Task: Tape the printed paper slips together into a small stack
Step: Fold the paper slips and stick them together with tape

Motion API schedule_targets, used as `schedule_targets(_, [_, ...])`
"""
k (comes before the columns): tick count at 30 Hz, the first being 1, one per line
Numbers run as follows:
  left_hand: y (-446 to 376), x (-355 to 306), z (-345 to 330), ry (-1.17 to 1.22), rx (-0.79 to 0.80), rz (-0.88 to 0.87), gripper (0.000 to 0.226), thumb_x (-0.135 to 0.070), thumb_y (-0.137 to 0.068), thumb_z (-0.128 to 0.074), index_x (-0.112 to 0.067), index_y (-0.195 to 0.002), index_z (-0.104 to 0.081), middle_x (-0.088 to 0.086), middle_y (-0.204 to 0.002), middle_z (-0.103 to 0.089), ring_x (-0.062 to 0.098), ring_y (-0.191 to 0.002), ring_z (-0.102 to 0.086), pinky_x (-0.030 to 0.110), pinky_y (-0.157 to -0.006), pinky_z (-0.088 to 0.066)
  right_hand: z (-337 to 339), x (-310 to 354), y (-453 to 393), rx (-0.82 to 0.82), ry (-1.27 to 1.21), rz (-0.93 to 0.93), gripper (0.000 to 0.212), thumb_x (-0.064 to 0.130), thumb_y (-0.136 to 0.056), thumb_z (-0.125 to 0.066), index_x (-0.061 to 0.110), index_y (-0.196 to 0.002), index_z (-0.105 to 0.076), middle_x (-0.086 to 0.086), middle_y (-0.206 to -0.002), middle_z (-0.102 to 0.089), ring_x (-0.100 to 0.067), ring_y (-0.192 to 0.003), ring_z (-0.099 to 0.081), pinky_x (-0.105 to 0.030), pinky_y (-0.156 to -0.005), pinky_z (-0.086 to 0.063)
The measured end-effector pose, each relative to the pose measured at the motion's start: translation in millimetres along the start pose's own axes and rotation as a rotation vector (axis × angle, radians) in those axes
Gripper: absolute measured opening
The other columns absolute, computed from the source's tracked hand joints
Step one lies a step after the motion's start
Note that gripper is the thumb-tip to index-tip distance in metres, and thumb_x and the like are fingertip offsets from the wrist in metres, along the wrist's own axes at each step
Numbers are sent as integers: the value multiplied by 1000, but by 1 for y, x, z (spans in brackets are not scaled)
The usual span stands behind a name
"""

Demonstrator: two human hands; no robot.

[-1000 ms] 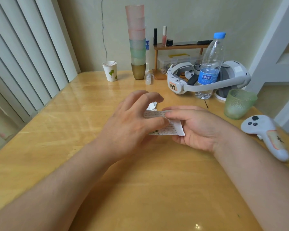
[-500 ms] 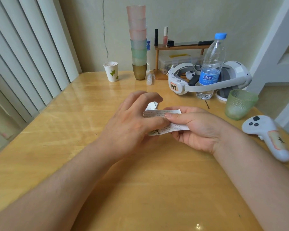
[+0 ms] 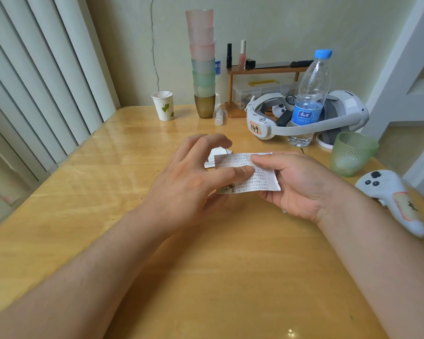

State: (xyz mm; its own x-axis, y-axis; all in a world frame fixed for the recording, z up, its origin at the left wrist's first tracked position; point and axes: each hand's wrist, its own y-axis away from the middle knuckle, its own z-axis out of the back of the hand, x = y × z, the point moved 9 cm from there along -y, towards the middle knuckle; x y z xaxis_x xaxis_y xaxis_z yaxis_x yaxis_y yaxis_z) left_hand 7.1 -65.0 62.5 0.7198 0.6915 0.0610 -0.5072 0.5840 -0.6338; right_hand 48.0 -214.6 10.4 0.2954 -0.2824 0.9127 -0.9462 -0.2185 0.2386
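A white paper slip (image 3: pixel 260 178) printed with small rows of text is held just above the wooden table (image 3: pixel 108 192) at its middle. My right hand (image 3: pixel 301 184) grips its right end, thumb on top and fingers curled beneath. My left hand (image 3: pixel 194 177) pinches its left part, thumb lying across the printed face, the other fingers arched above. Another printed slip (image 3: pixel 218 155) lies on the table behind my left hand, mostly hidden. No tape is visible.
At the back stand a paper cup (image 3: pixel 164 106), a tall stack of coloured cups (image 3: pixel 202 62), a small wooden shelf (image 3: pixel 262 69), a white headset (image 3: pixel 304 118) and a water bottle (image 3: pixel 311 94). A green glass (image 3: pixel 350 152) and white controller (image 3: pixel 397 199) sit right.
The slip has shifted slightly right and tilted, showing more of its printed face. My left thumb has slid further across it; my right thumb now sits higher on the slip.
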Motion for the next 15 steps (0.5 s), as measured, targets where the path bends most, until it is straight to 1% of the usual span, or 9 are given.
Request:
schedule_targets(1, [0, 1, 2, 0, -6, 1, 45, -29, -93, -66, -37, -138, -67, 14, -144, -51, 36, -129, -44, 45, -101, -45, 1, 2, 1, -4, 2, 3, 24, 9, -96, -65, 0, -118, -70, -14, -97, -77, -19, -79, -75, -27, -63, -57])
schedule_targets(3, [-1, 2, 4, -7, -12, 3, 49, -29, -94, -65, -41, -142, -63, 14, -145, -50, 37, -128, -44, 44, -104, -43, 2, 4, 3, -4, 7, 8, 24, 11, -97, -64, 1, -118, -71, -11, -95, -75, -16, -75, -73, -24, -58, -55])
schedule_targets(6, [-1, 3, 3, -9, 1, 3, 51, -31, -95, -65, -44, -145, -59, 14, -147, -49, 38, -129, -43, 44, -107, -40, 1, 6, 4, 7, -5, 12, 30, 14, -97, -63, 2, -125, -67, -13, -103, -74, -19, -81, -73, -26, -62, -56])
schedule_targets(9, [1, 6, 1, 17, 11, 23, 54, -30, -95, -67, -45, -145, -57, 13, -147, -48, 39, -128, -43, 46, -107, -41, -1, 7, 5, 20, -45, 17, 22, 16, -98, -62, 6, -117, -68, -15, -110, -76, -24, -87, -75, -31, -67, -61])
schedule_targets(11, [2, 7, 0, 13, 11, 30, 56, -27, -95, -67, -46, -146, -56, 12, -148, -48, 40, -130, -43, 47, -107, -40, -3, 8, 5, 46, -64, 31, 29, 19, -94, -65, 5, -119, -68, -15, -115, -76, -25, -94, -75, -33, -73, -62])
schedule_targets(13, [2, 9, 1, 9, 4, 46, 58, -24, -94, -67, -45, -147, -56, 12, -149, -47, 40, -132, -41, 48, -107, -41, -4, 12, 6, 61, -57, 57, 39, 21, -83, -70, 4, -118, -70, -14, -113, -75, -22, -93, -73, -28, -70, -59])
schedule_targets(15, [2, 11, 3, 3, -4, 56, 58, -23, -93, -66, -44, -146, -57, 12, -149, -47, 41, -133, -41, 48, -106, -41, -1, 16, 7, 45, -2, 83, 36, 17, -78, -73, 4, -111, -72, -13, -103, -75, -19, -86, -71, -25, -64, -56])
